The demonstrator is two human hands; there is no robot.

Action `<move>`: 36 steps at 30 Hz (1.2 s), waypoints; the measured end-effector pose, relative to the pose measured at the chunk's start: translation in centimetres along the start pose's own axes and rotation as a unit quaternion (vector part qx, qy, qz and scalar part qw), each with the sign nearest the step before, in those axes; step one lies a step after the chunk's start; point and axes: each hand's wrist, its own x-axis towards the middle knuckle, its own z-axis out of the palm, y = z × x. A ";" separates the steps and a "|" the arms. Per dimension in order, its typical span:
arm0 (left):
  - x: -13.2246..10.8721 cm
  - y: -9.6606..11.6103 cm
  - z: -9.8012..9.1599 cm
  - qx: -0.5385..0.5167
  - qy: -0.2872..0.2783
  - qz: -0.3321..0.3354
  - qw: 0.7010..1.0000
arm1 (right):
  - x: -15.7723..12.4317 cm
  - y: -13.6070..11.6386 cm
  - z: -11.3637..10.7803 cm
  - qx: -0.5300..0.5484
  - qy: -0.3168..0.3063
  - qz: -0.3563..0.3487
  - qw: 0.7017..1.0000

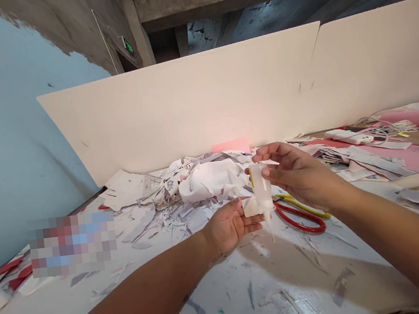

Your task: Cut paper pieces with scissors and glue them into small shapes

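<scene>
My right hand (298,174) grips a translucent white squeeze bottle (262,186), a glue bottle by its look, turned upside down. Its thin nozzle points down beside the fingers of my left hand (230,226). Between the thumb and fingers of that left hand, palm up, is a small pale piece of paper (250,206), partly hidden behind the bottle. Scissors with one red and one yellow handle (304,226) lie on the table just below my right hand, their blades mostly hidden.
A heap of crumpled paper and offcuts (208,180) fills the back of the white table (225,296). Paper shreds are scattered in front. At right lie paper strips (376,160), a power strip (349,136) with cables, and pink sheets (406,155). A pale board (204,112) stands behind.
</scene>
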 end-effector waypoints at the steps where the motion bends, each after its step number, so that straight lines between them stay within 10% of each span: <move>1: -0.1 -0.1 0.0 0.016 -0.008 0.006 1.000 | -0.1 0.5 0.2 -0.009 0.006 -0.001 1.000; 15: -0.4 -1.2 1.0 0.291 0.071 0.063 0.952 | -1.2 2.2 2.2 -0.142 0.057 -0.013 0.988; 30: -0.1 -1.1 1.1 0.301 0.169 0.110 0.932 | -2.0 0.1 1.5 -0.361 0.028 -0.098 0.927; 36: -0.3 -1.5 0.9 0.322 0.125 0.110 0.932 | -2.0 0.3 1.6 -0.398 -0.016 -0.084 0.913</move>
